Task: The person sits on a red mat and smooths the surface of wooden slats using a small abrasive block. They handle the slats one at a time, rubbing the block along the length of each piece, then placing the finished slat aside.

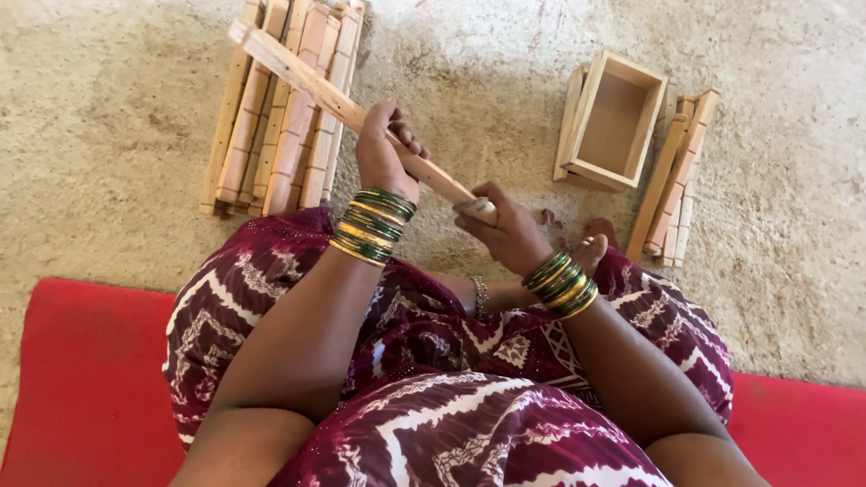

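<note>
My left hand (pixel 386 149) grips the middle of a long wooden slat (pixel 302 77) that slants from the upper left down toward my lap. At the slat's near end my right hand (pixel 510 230) presses a small flat piece (pixel 476 209) against the wood; its kind is unclear. Green and gold bangles ring both wrists. The slat's far end hangs over a stack of similar wooden slats (pixel 271 135) lying on the ground at the left.
A small open wooden box frame (pixel 616 122) stands on the sandy ground at the right, with more slats (pixel 677 180) beside it. I sit on a red mat (pixel 81 379), my maroon patterned garment covering my lap.
</note>
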